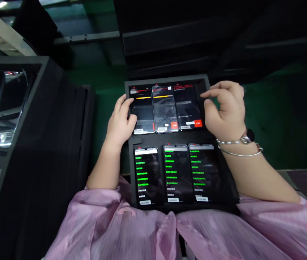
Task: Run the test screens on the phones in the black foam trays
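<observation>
A black foam tray point(169, 139) holds several lit phones in two rows. My left hand point(121, 121) is at the tray's upper left edge, fingers apart, beside the top left phone point(144, 113). My right hand point(225, 108) hovers by the upper right edge, thumb and index finger apart, near the top right phone point(187, 104). Between them lies the top middle phone point(165, 110) with an orange bar on its screen. The lower left phone point(147, 177), lower middle phone point(177, 175) and lower right phone point(203, 173) show green and white text lists.
At the left stands a stack of black foam trays point(47, 144), with phones point(5, 108) whose surfaces reflect the surroundings. Dark structures with pale metal bars point(88, 37) lie beyond the tray. The floor point(267, 119) is green.
</observation>
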`<state>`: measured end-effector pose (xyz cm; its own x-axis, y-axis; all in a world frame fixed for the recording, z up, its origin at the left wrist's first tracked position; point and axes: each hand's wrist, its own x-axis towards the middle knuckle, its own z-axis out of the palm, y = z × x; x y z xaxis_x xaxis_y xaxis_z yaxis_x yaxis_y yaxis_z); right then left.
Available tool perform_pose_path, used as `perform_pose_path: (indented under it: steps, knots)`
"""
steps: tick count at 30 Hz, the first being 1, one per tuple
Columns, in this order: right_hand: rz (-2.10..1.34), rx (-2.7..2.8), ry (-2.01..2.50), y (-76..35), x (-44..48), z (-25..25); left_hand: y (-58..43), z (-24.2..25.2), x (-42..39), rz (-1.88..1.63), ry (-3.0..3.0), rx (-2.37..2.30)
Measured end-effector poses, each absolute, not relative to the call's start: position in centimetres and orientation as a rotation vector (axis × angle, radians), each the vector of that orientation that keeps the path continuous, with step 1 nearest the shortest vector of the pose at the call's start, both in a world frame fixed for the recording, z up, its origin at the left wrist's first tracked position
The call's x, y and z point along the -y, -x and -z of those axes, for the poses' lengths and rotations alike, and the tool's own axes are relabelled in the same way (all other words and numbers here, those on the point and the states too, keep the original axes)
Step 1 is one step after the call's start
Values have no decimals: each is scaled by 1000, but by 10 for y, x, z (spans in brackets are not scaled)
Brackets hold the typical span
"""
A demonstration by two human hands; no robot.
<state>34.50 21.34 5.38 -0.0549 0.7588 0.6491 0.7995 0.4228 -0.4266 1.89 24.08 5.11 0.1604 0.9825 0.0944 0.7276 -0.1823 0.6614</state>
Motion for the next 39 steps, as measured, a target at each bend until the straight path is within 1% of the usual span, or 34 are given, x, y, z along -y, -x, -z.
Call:
perform_pose_path:
  steps: [9,19,23,27,30,35,39]
  knots:
    - [-133,2140,1577,-336,-218,-56,-18,-47,-242,-763,-1983,-1580]
    - [-126,2086,1504,-339,-226,-51,-17,-44,-243,-803,-1987,-1549]
    - [-212,2101,1392,-345,-221,-53,-17,-43,-243,-800,-1989,-1543]
    - [-256,2200,1443,-353,-217,-46,-17,-43,-243,-804,-1982,-1550]
    - [-244,2144,1466,-355,-215,-46,-18,-43,-243,-799,-1979,-1552]
    - [-245,1852,1442,-344,-210,-59,-16,-43,-244,-807,-1989,-1540]
    - [-253,1861,1442,-339,-209,-60,-17,-43,-245,-798,-1979,-1545]
